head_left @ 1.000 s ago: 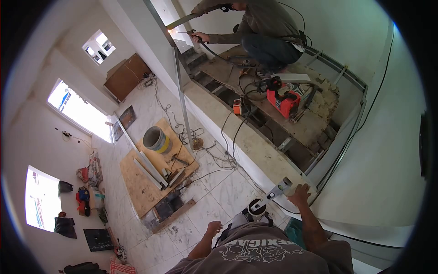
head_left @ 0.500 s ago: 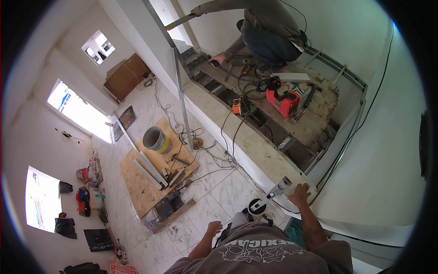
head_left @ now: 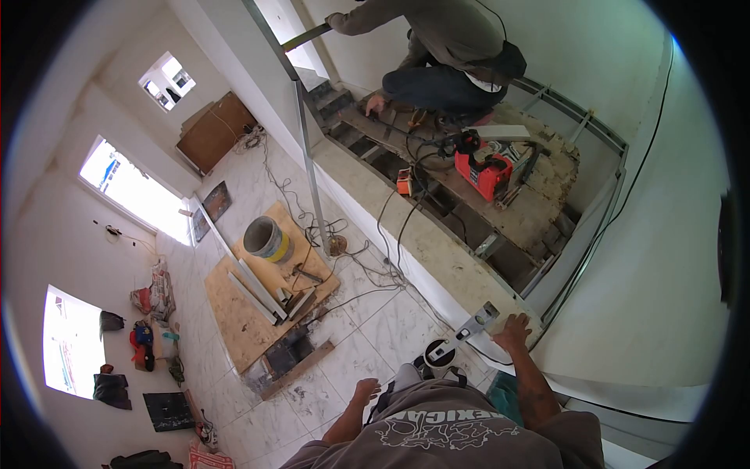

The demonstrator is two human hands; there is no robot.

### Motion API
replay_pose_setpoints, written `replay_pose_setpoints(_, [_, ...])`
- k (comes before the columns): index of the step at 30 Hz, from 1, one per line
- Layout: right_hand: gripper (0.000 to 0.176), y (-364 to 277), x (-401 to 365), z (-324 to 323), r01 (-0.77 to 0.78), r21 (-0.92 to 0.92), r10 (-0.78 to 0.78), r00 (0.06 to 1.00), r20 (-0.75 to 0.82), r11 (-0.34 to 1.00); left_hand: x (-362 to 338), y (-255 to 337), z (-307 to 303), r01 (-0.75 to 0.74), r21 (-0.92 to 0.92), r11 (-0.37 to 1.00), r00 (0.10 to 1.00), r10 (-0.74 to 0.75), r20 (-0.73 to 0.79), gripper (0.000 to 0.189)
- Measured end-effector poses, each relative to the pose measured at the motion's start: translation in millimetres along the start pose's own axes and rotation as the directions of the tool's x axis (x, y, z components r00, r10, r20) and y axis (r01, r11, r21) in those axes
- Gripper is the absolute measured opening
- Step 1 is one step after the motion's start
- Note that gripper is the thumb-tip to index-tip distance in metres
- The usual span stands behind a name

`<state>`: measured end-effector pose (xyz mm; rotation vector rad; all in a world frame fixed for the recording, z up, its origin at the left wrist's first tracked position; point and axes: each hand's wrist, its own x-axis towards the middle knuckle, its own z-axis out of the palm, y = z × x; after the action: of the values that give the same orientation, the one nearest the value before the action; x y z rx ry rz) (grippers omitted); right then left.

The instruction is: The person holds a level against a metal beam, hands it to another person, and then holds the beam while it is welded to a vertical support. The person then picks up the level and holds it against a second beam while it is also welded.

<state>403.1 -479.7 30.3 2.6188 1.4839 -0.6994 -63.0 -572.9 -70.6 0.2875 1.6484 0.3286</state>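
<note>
My right hand (head_left: 512,334) rests on the end of the pale ledge (head_left: 418,230), its fingers spread and nothing in them. Just left of it, a silver spirit level (head_left: 473,322) slants across the ledge's edge, apart from my fingers. Beneath its lower end is a dark round container (head_left: 440,354) with a light rim. At my left side hangs my left hand (head_left: 366,390), empty, with fingers loosely extended over the tiled floor.
Beyond the ledge a co-worker (head_left: 449,59) crouches on a rough platform beside a red power tool (head_left: 488,173). A bucket (head_left: 266,237) and metal profiles (head_left: 254,273) lie on a wooden board (head_left: 226,305). Cables (head_left: 367,273) trail over the floor.
The co-worker has shifted left and lower, still gripping the upright frame with one hand; the other hand moved slightly. My two hands and the spirit level have stayed put.
</note>
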Motion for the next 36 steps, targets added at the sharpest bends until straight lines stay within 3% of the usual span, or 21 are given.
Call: replay_pose_setpoints(36, [0.088, 3.4, 3.3, 6.3, 0.009, -0.002, -0.009, 1.000, -0.006, 1.000, -0.6, 4.0, -5.2, -0.025, 0.020, 0.999, 0.999, 0.024, 0.021, 0.042])
